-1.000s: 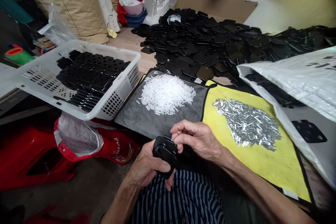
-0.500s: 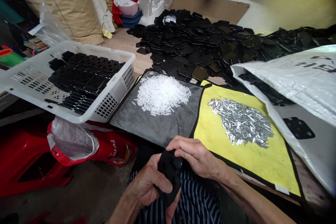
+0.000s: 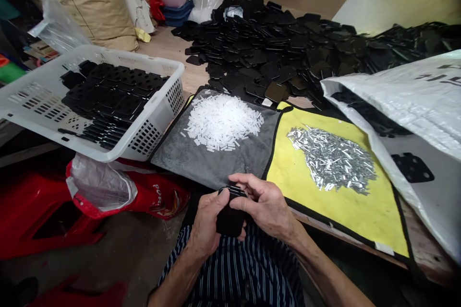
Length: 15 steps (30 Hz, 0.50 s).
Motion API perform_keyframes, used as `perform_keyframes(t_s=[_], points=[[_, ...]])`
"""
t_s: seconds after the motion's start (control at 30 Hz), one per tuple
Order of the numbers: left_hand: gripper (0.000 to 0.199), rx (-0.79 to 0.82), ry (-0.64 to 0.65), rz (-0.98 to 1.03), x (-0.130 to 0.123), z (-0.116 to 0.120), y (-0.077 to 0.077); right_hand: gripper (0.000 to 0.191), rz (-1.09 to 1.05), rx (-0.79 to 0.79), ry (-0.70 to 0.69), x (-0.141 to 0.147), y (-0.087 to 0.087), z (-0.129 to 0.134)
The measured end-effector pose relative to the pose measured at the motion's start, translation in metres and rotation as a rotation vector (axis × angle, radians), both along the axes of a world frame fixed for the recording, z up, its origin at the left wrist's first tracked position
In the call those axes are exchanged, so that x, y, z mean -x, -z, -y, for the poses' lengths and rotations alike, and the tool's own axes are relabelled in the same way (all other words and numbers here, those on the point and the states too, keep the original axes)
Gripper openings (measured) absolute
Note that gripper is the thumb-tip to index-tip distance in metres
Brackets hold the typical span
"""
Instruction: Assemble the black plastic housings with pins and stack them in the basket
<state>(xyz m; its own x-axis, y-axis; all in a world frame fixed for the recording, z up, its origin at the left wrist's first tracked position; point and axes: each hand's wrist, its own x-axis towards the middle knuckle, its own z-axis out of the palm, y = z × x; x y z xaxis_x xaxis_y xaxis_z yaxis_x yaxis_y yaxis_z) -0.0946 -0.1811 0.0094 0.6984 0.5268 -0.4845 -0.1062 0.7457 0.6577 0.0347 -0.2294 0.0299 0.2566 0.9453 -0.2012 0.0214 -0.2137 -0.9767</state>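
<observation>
Above my lap, my left hand (image 3: pixel 206 225) is wrapped round a flat black plastic piece (image 3: pixel 229 221), thumb on its upper edge. My right hand (image 3: pixel 265 205) pinches the same piece at its upper right corner, thumb in front and fingers behind. A shiny dark bar shows along the piece's top edge; its back is hidden by my fingers. Just beyond my hands, a heap of short white plastic strips (image 3: pixel 224 122) lies on a grey cloth (image 3: pixel 201 168). To the right, small silver metal pins (image 3: pixel 334 158) are piled on a yellow cloth (image 3: pixel 288 172).
On the left stands a white plastic basket (image 3: pixel 140 141) with rows of black perforated plates (image 3: pixel 115 88). Behind the cloths spreads a large heap of black plates (image 3: pixel 266 53). An open white sack (image 3: pixel 406 105) lies at right. Below the basket are a red bag (image 3: pixel 154 199) and a red stool (image 3: pixel 32 201).
The black piece has turned from its broad holed side to a plain side with its top edge showing. My left thumb has moved up to that edge, and the right fingers have shifted their grip.
</observation>
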Motion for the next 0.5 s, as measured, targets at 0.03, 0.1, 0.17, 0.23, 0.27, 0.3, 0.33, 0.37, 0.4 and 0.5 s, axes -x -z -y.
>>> perform_keyframes(t_s=[0.03, 0.1, 0.17, 0.23, 0.27, 0.3, 0.33, 0.37, 0.4, 0.5], points=[[0.041, -0.001, -0.003, 0.016, 0.001, 0.0, 0.0, 0.029, -0.058, 0.024, 0.013, 0.001, 0.0, 0.0], [0.035, -0.019, -0.008, 0.053, 0.003, 0.001, -0.001, 0.025, -0.127, 0.043, 0.037, 0.004, 0.0, 0.001], [0.026, -0.033, 0.003, 0.066, 0.005, 0.001, -0.002, 0.022, -0.137, 0.053, 0.067, 0.007, -0.001, 0.001], [0.021, -0.041, 0.03, 0.046, 0.006, 0.002, -0.003, 0.023, -0.138, 0.074, 0.079, 0.008, -0.003, 0.001], [0.022, -0.045, 0.046, 0.037, 0.006, 0.002, -0.004, 0.023, -0.135, 0.085, 0.055, 0.007, -0.005, 0.003], [0.023, -0.05, 0.063, 0.032, 0.006, 0.002, -0.004, 0.023, -0.115, 0.089, 0.009, 0.004, -0.007, 0.004], [0.023, -0.056, 0.075, 0.029, 0.006, 0.002, -0.005, 0.022, -0.074, 0.083, -0.037, -0.001, -0.01, 0.007], [0.023, -0.059, 0.085, 0.026, 0.006, 0.001, -0.005, 0.022, -0.003, 0.067, -0.061, -0.01, -0.013, 0.009], [0.021, -0.061, 0.093, 0.021, 0.006, 0.0, -0.006, 0.023, 0.107, 0.044, -0.044, -0.021, -0.017, 0.013], [0.015, -0.076, 0.109, -0.022, 0.003, -0.004, -0.01, 0.026, 0.655, 0.045, 0.221, -0.069, -0.029, 0.026]])
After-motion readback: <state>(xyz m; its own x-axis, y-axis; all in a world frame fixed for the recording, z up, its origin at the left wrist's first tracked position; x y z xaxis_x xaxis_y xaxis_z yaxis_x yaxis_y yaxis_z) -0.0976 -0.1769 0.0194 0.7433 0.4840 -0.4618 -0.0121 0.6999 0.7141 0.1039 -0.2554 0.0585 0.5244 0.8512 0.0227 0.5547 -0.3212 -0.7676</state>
